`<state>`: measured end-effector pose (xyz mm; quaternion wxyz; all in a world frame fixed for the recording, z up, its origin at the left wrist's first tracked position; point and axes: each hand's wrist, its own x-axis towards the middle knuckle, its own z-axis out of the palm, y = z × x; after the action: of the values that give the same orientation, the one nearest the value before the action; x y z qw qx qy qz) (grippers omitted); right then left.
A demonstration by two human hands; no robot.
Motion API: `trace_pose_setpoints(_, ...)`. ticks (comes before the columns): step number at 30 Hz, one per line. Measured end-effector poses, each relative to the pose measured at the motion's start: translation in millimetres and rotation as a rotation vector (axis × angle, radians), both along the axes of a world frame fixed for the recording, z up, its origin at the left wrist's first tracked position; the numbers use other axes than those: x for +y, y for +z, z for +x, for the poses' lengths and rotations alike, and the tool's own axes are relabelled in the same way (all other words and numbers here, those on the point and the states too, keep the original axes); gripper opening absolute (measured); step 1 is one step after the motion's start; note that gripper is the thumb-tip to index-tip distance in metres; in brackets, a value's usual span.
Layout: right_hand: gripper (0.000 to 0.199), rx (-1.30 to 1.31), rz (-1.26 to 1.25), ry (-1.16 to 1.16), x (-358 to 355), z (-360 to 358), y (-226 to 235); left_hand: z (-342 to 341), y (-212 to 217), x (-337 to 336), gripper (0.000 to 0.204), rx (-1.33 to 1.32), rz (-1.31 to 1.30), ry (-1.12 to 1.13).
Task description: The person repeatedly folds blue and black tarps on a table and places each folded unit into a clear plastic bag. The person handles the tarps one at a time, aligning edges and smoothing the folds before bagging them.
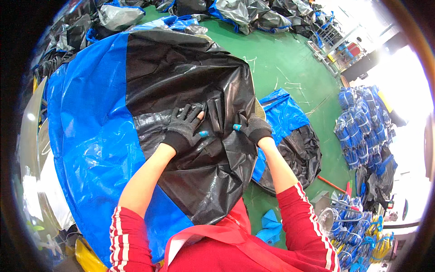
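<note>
My left hand (183,129), in a black knit glove with a blue thumb tip, lies spread on the black plastic sheet (181,77), fingers wide and pressing flat, gripping nothing that I can see; my right hand (253,128), gloved the same way, is closed on a raised fold (216,115) of that black sheet, fingers narrow and pinched around the crease. The two hands sit near each other with the fold between them. The black sheet is joined along its left edge to a blue tarpaulin (86,136), and the pair drape as one big mound in front of me, the black part toward the right edge of the mound, the blue toward its left and lower edge. Red sleeves with white stripes cover my upper arms. On the green floor (281,63) just right of the mound lies another crumpled blue-and-black sheet (294,145); at the floor's far edge are heaped grey and black sheets (244,13); along its right edge stand bundles of blue cord (358,122).
</note>
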<state>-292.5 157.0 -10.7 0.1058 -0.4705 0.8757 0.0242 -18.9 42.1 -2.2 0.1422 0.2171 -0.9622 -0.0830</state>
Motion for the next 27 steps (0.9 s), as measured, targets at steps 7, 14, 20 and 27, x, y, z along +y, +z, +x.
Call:
trace_pose_setpoints(7,0.014,-0.935,-0.602,-0.258,44.9,-47.6,115.5,6.5,-48.2,-4.5,0.082,0.099,-0.194,0.048)
trace_pose_setpoints(14,0.037,-0.39,-0.002,0.127,69.3,-107.2,108.7,-2.9,-18.1,-0.1,0.081,-0.165,-0.108,0.071)
trace_pose_setpoints(20,0.047,0.161,-0.569,0.556,-88.8,-10.8,186.6,-63.5,18.1,-26.8,0.053,0.012,0.281,0.148)
trace_pose_setpoints(27,0.047,0.344,-0.396,0.278,-271.8,7.1,159.5,-84.3,-18.5,6.9,0.056,-0.107,0.085,-0.132)
